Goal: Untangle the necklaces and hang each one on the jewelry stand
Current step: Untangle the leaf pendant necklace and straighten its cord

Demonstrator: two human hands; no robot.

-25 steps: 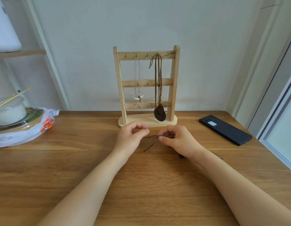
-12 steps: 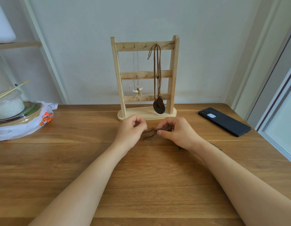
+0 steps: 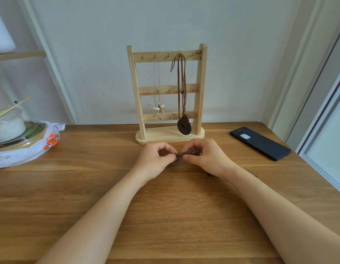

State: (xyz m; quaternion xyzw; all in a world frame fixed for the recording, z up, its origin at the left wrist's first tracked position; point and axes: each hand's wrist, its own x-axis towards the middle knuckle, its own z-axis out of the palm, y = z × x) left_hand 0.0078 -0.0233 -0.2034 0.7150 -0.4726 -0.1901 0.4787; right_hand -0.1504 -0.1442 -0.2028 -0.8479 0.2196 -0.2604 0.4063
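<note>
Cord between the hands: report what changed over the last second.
The left hand and right hand drew closer, both still pinching the cord; its trailing tail is now gathered into a small loop between them. The stand, two hung necklaces and phone stayed put.

We only get a short bit of the brown cord (image 3: 179,154) between our hands. The rest is buried under the curled fingers of our left hand (image 3: 155,159) and right hand (image 3: 205,159). A dark thing (image 3: 209,175) pokes out from under our right wrist, no idea what. The plastic bag (image 3: 32,155) and the tub (image 3: 9,126) run off the left edge. The pale pendant (image 3: 159,109) on the stand (image 3: 157,136) is too tiny to make out.
</note>
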